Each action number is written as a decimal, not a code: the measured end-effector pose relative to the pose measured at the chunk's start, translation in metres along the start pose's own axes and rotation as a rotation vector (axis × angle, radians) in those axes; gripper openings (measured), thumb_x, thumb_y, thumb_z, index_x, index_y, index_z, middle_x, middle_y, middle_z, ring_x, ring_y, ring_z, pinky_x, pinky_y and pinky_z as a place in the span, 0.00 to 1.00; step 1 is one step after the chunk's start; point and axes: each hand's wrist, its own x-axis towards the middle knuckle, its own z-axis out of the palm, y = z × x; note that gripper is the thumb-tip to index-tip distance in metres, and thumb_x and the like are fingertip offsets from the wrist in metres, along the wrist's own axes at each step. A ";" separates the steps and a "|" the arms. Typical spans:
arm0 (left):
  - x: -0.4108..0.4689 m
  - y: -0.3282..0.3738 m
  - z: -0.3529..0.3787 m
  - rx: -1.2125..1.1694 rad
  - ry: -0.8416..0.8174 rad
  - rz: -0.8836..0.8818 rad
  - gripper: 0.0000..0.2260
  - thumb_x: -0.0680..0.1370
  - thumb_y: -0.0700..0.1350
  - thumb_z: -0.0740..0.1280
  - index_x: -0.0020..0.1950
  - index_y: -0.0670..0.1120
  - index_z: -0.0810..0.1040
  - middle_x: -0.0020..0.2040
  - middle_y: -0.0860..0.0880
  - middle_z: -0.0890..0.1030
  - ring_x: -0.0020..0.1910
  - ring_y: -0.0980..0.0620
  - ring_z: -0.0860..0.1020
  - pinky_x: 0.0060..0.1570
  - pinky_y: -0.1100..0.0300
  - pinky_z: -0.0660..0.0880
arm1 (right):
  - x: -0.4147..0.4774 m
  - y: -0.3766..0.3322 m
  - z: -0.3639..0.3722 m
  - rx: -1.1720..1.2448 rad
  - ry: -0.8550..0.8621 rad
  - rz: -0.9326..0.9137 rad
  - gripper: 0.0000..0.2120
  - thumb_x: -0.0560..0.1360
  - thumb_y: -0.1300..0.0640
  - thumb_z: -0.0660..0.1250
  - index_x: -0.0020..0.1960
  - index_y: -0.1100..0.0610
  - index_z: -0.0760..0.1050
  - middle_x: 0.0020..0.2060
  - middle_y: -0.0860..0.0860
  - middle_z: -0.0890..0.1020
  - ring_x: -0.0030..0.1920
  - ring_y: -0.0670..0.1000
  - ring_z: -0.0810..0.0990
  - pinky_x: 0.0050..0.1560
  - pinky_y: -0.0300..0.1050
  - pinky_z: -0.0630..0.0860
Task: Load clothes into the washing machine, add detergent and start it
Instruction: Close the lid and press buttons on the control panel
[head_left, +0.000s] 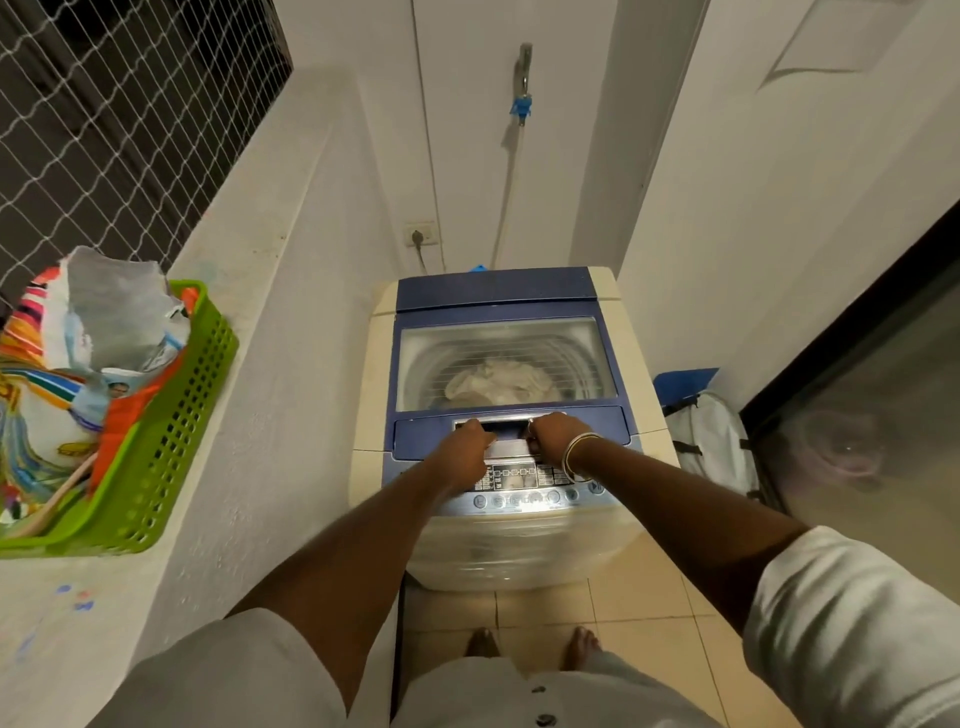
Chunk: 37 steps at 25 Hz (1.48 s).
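1. One washing machine is seen; its lid is down.
2. One pale clothes bundle lies inside the drum.
3. Two hands, left hand and right hand, are closed in a grip on the lid handle.
4. One green basket is set on the ledge.

- We see a cream washing machine with a dark blue lid.
- Through its clear window lie pale off-white clothes.
- Our basket is bright green with a grid of holes.
- The bags in it show orange, pink, blue and white stripes.
- Our sleeves are light grey.
- Gold and white bangles ring our right wrist.
- The floor tiles are beige.
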 end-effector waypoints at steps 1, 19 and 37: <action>-0.003 -0.001 0.004 0.009 0.019 0.010 0.15 0.72 0.29 0.60 0.56 0.41 0.77 0.56 0.42 0.74 0.53 0.42 0.76 0.47 0.55 0.70 | 0.002 -0.002 0.001 -0.015 0.012 0.009 0.12 0.77 0.58 0.63 0.58 0.54 0.81 0.51 0.56 0.84 0.52 0.58 0.82 0.51 0.48 0.78; -0.035 0.027 0.023 0.089 -0.078 -0.124 0.38 0.78 0.35 0.64 0.81 0.43 0.46 0.81 0.41 0.44 0.80 0.39 0.46 0.76 0.47 0.55 | -0.036 0.018 0.042 -0.135 0.014 -0.076 0.41 0.72 0.56 0.73 0.79 0.58 0.56 0.79 0.56 0.55 0.76 0.56 0.64 0.68 0.56 0.72; -0.031 0.005 0.029 0.135 -0.056 -0.038 0.37 0.77 0.36 0.65 0.82 0.47 0.50 0.82 0.45 0.47 0.80 0.42 0.53 0.73 0.48 0.63 | -0.042 0.008 0.054 -0.127 0.008 0.001 0.36 0.78 0.58 0.63 0.80 0.59 0.49 0.80 0.55 0.48 0.79 0.57 0.52 0.72 0.63 0.64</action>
